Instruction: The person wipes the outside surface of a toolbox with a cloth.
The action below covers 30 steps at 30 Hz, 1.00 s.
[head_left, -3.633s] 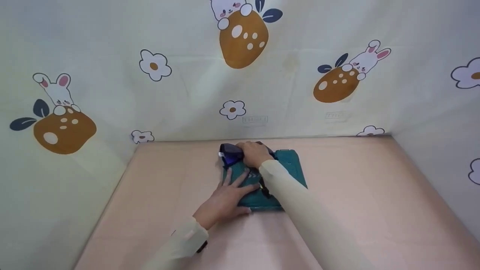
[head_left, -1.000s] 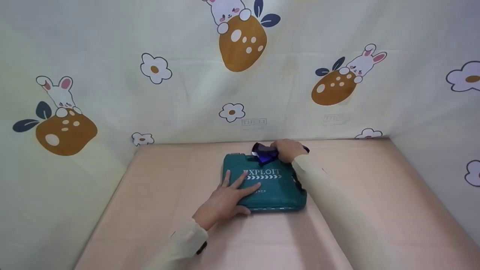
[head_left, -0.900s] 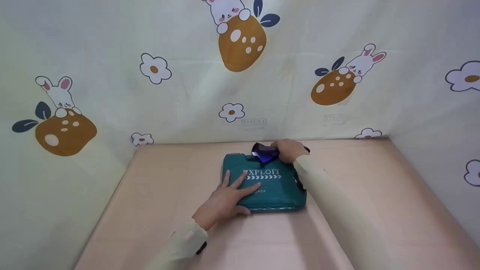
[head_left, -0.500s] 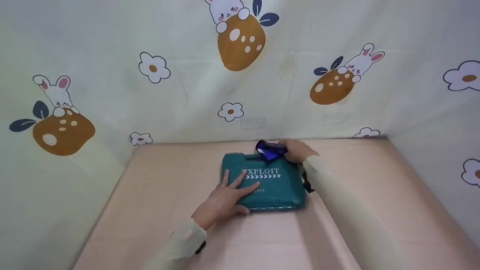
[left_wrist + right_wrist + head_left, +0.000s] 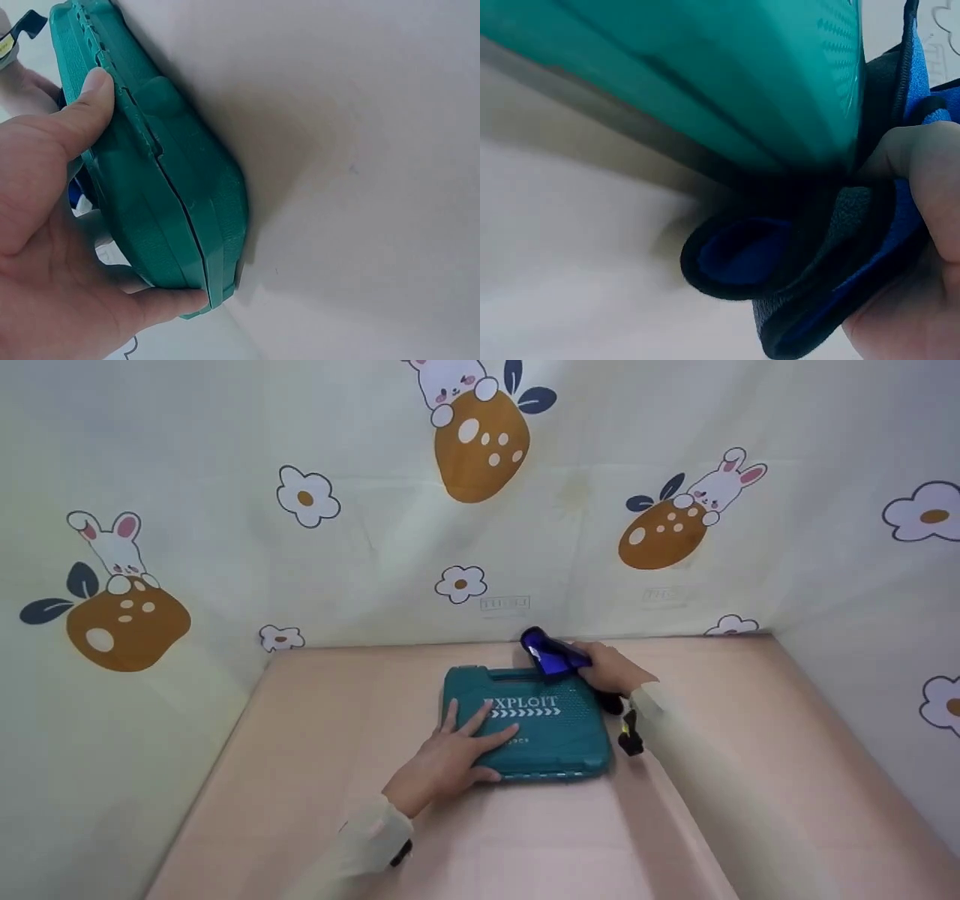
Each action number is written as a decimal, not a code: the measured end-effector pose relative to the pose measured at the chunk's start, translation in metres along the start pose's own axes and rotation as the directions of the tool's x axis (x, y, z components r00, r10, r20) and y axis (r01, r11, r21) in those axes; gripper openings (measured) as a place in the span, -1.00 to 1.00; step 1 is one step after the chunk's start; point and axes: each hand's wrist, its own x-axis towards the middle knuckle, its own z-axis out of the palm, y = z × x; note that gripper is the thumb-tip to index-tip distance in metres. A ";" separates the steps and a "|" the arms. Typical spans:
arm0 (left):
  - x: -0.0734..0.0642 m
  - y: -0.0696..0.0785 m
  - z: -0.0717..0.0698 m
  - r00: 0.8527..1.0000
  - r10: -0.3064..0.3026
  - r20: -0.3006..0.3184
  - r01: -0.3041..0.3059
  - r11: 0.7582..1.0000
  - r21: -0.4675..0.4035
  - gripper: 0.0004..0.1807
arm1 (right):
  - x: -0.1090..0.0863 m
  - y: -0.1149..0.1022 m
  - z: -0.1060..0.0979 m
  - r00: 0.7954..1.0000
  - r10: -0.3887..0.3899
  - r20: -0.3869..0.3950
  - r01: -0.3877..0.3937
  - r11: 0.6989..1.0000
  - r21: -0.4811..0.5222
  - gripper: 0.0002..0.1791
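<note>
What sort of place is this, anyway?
Perhaps a small screened-off work spot indoors: bunny-print sheeting closes in three sides of a pinkish tabletop, where a green case lies partly under someone's left hand.

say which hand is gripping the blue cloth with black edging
The right hand, by the far right corner of the teal case: it grips the folded cloth, while the left hand lies spread on the case.

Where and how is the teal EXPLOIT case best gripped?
Probably by its handle, from the far side, fingers curled round it: the teal case lies flat with that bar along its far edge. The black-edged blue cloth in the right hand overlaps the handle's right end in the head view, so best cleared first.
</note>
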 end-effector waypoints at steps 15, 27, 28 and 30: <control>-0.001 -0.001 0.000 1.000 0.007 -0.003 -0.007 1.000 0.002 -0.27 | -0.018 0.022 0.014 0.995 -0.009 -0.101 0.029 0.979 0.201 -0.33; -0.001 -0.001 0.001 1.000 0.006 -0.005 -0.006 1.000 -0.004 -0.26 | -0.033 0.025 0.025 0.985 -0.036 -0.168 0.075 0.970 0.231 -0.30; -0.001 -0.001 0.001 1.000 0.007 -0.008 -0.007 1.000 -0.005 -0.26 | -0.035 0.025 0.026 0.985 -0.032 -0.168 0.072 0.969 0.235 -0.30; -0.001 -0.002 0.001 1.000 0.009 -0.010 -0.009 1.000 -0.007 -0.26 | -0.038 0.025 0.027 0.986 -0.026 -0.166 0.066 0.969 0.240 -0.30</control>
